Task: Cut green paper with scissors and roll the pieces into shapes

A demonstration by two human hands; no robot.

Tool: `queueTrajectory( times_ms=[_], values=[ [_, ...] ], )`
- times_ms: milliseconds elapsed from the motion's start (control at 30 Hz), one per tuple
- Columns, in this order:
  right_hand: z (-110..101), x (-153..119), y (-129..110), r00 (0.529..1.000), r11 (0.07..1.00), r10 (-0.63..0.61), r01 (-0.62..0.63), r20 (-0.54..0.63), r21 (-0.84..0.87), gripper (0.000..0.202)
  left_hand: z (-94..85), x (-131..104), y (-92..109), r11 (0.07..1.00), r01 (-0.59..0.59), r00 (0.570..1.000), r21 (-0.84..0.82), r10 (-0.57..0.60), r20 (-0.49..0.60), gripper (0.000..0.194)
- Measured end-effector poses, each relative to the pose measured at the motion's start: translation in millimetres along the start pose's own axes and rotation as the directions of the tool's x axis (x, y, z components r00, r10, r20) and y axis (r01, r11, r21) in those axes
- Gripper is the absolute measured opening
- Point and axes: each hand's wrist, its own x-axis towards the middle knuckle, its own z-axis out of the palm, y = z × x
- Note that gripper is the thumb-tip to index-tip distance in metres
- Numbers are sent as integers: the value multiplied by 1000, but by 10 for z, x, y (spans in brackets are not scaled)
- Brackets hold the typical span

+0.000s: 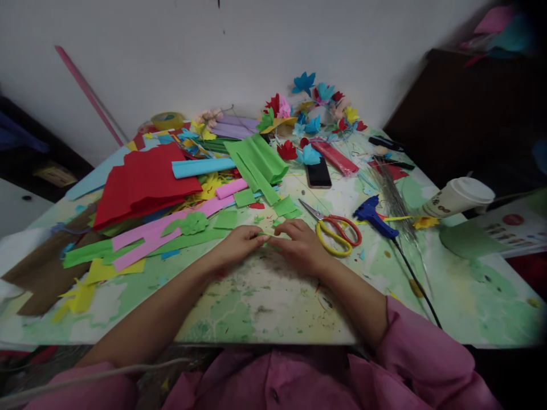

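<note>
Both hands meet over the front middle of the table. My left hand [240, 246] pinches a small piece of green paper [265, 234] between thumb and fingertips. From the other side, the fingers of my right hand [301, 245] close on the same piece; much of it is hidden by the fingers. Just right of my right hand lie scissors [337, 230] with one red and one yellow handle, blades pointing away to the left. Cut green paper squares [225, 220] and a green paper flower [194, 224] lie beyond and left of my left hand.
A blue glue gun [376, 216] with a black cord lies right of the scissors, near thin wires [395, 191] and a lidded paper cup [459, 196]. A phone [318, 173] and colourful paper flowers [311, 154] are at the back. Red crepe paper [145, 185] covers the left.
</note>
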Motion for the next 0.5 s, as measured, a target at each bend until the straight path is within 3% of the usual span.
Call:
queueTrajectory(
  times_ms=[167,300,500],
  values=[
    [58,-34,17,994,995,-99,100,37,-14,18,16,-1,-10,991,-6,1000,137,6,4,33],
    [57,-51,2,977,993,-118,117,176,14,16,60,-14,-59,949,-11,1000,314,10,4,25],
    [40,-32,-26,957,981,-50,-8,285,196,13,188,-125,-80,862,-48,996,505,78,-40,19]
  ],
)
